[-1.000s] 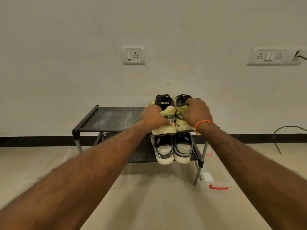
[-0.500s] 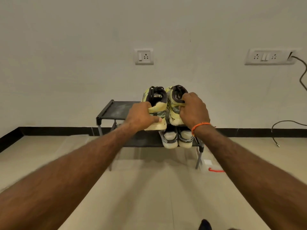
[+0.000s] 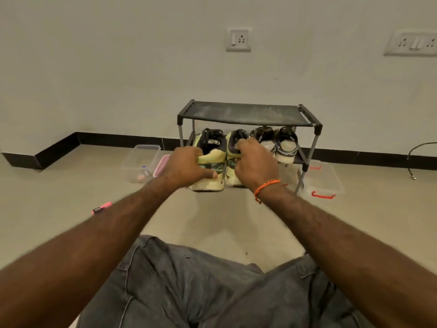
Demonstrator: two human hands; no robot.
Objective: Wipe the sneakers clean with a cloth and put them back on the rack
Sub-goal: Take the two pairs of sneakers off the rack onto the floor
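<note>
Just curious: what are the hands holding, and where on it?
Each holds a yellow sneaker by its heel: left hand the left sneaker, right hand the right sneaker.

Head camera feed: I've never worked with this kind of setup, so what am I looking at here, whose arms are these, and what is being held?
No machine here: a person wears one wide-angle camera on the head, looking forward and down, so the two arms reaching in from the bottom are their own, and the grey trousers are their legs. The left hand grips the heel of the left yellow sneaker; the right hand, with an orange wristband, grips the right yellow sneaker. Both shoes are low, in front of the black shoe rack against the wall. Another pair of sneakers sits on its lower shelf. On the floor lie a clear box at left, a box with red clips at right, and a pink marker. I see no cloth.
</note>
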